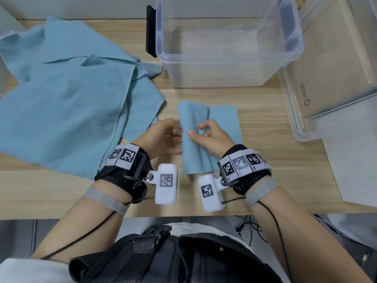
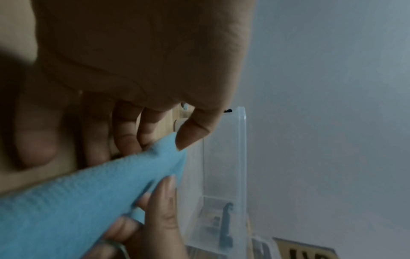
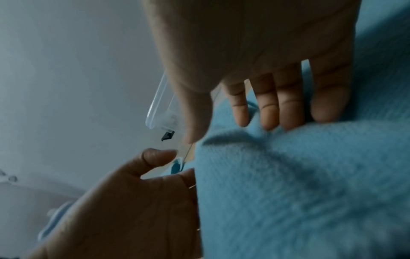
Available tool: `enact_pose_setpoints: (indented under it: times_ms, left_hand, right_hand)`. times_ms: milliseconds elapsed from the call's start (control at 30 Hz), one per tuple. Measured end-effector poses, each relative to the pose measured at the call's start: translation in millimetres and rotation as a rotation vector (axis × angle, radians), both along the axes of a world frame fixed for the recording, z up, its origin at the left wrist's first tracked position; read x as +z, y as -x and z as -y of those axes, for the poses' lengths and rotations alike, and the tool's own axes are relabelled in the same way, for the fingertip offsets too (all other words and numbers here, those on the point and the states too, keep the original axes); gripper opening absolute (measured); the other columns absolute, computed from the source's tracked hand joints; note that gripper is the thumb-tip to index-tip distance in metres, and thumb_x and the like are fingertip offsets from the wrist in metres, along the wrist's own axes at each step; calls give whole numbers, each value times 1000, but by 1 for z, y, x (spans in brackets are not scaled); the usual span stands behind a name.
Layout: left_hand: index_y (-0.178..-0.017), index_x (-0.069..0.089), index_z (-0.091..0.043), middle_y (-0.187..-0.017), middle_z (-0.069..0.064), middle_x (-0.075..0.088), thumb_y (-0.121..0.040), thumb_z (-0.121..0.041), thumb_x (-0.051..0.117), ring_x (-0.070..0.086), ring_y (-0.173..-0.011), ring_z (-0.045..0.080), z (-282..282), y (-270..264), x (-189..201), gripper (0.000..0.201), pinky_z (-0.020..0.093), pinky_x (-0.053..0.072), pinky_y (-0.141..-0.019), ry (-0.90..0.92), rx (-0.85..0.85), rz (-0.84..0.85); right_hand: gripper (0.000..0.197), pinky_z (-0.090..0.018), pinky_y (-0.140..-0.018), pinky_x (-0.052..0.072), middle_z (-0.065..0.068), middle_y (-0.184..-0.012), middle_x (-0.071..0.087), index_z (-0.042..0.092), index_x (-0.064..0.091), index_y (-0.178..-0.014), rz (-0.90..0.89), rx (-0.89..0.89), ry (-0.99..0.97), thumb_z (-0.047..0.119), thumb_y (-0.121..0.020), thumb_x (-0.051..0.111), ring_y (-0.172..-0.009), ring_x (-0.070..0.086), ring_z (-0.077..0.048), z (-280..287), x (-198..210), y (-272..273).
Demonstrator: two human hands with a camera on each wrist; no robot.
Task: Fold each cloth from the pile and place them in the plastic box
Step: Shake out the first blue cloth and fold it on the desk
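Note:
A small blue cloth, partly folded into a long strip, lies on the wooden table in front of the clear plastic box. My right hand pinches a raised fold of it between thumb and curled index; in the right wrist view its fingers dig into the crease. My left hand lies flat at the cloth's left edge. Its straight fingers are slid under the cloth and the thumb tip is at the rim. The box holds nothing that I can see.
A pile of blue cloths spreads over the table's left half, with a grey-blue knit cloth at its far edge. A second clear container stands at the right, white paper in front of it. A black clip sits on the box's left side.

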State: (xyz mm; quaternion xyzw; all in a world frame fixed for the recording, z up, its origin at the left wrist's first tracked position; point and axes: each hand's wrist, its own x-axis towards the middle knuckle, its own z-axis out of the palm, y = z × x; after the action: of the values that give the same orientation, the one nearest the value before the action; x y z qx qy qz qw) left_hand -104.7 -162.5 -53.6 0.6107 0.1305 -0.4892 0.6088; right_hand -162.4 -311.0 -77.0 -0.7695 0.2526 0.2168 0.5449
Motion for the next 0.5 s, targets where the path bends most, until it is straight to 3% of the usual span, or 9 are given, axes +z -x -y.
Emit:
enact_pose_setpoints:
  times_ms: [100, 200, 267, 333, 433, 500]
  left_hand:
    - [-113, 59, -21, -80, 0, 55, -80, -26, 44, 62, -82, 17, 0, -5, 10, 37, 38, 56, -75, 123, 10, -18]
    - [-119, 56, -24, -84, 0, 61, -82, -32, 47, 65, -89, 18, 5, -5, 14, 39, 41, 56, -78, 195, -63, -18]
    - [-117, 56, -22, -86, -1, 61, -88, -29, 47, 64, -89, 15, 12, -3, 12, 31, 38, 56, -77, 151, -54, 17]
    - [-111, 53, -19, -84, -2, 56, -91, -22, 47, 59, -82, 12, 20, 0, 6, 21, 34, 53, -75, 58, 24, 78]
    - [-102, 47, -20, -80, -3, 53, -89, -13, 54, 53, -73, 9, 24, 2, -9, 16, 29, 47, -66, -39, 110, 100]
    - [-97, 46, -21, -75, -6, 55, -85, -13, 58, 54, -67, 7, 24, 3, -18, 19, 26, 47, -64, -3, 94, 64]
  right_hand:
    - [37, -19, -63, 49, 6, -87, 57, 20, 47, -105, -2, -64, -244, 39, -80, 66, -84, 60, -12, -2, 12, -1]
    - [10, -26, -72, 56, 0, -85, 68, 19, 60, -88, 27, -128, -351, 15, -81, 66, -76, 67, -12, 7, 19, 0]
    - [11, -37, -85, 56, -7, -91, 69, 15, 63, -88, 4, -162, -202, 9, -79, 65, -83, 67, -20, 18, 13, 2]
    - [13, -46, -90, 52, -10, -100, 70, 18, 64, -86, -29, -173, -22, 16, -73, 66, -93, 66, -28, 30, 5, 5]
    - [13, -40, -87, 53, -5, -98, 70, 22, 62, -84, -65, -136, 183, 24, -73, 68, -92, 66, -25, 41, -2, 12]
    - [18, -37, -86, 52, -4, -100, 69, 20, 62, -90, -50, -116, 271, 26, -74, 68, -92, 64, -24, 44, -4, 14]
